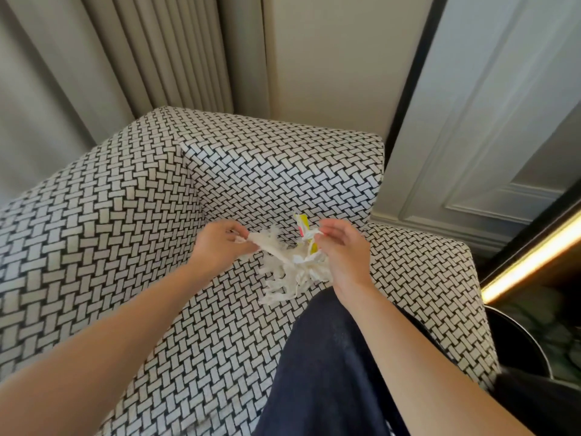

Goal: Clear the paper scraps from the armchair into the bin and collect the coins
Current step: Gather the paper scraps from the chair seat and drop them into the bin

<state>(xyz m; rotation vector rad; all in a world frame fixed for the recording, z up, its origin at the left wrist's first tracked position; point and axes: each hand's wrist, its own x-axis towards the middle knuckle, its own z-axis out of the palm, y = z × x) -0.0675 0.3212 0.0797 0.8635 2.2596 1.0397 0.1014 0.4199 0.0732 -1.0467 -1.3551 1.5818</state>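
Over the seat of the black-and-white woven-pattern armchair [132,234], both hands hold a bunch of white paper scraps [289,269] with a yellow and pink piece among them. My left hand [220,243] pinches the left end of a white strip. My right hand [342,250] grips the bunch from the right, and torn strips hang below it. No coins show in this view. My dark-trousered knee [323,366] rests on the seat's front.
A dark round bin [518,341] stands on the floor right of the armchair's right arm [421,278]. Grey curtains [125,58] hang behind the chair. A panelled wall and a lit strip [531,256] lie to the right.
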